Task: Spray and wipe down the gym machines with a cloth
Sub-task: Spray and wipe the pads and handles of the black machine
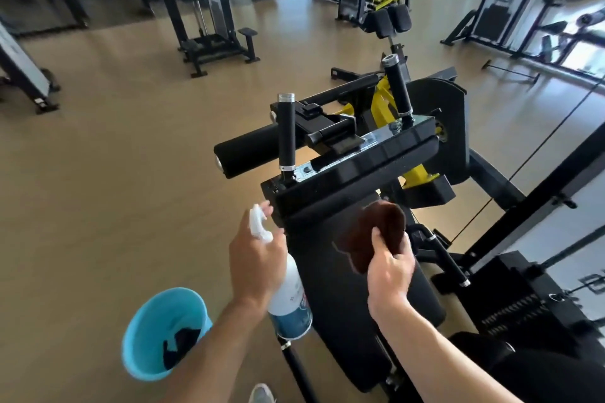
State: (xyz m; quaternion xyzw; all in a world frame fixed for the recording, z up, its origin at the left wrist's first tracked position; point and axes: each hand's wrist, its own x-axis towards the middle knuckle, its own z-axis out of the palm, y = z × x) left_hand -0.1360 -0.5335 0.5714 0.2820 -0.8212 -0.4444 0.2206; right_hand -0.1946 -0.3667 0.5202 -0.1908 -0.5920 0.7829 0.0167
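1. While your left hand (pixel 257 258) grips the spray bottle (pixel 288 298) at its neck, keep that hold; it looks light and slick.
2. Your right hand (pixel 389 271) pinches the soft brown cloth (pixel 376 235) against the machine pad (pixel 327 288) ahead; bunch it.

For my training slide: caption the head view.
Left hand holds spray bottle, right hand presses brown cloth on black machine pad.

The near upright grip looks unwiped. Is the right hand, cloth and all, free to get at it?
Probably yes. The right hand holds the brown cloth on the black pad, just below the near upright grip. Nothing stands between them; the left hand with the spray bottle sits lower left.
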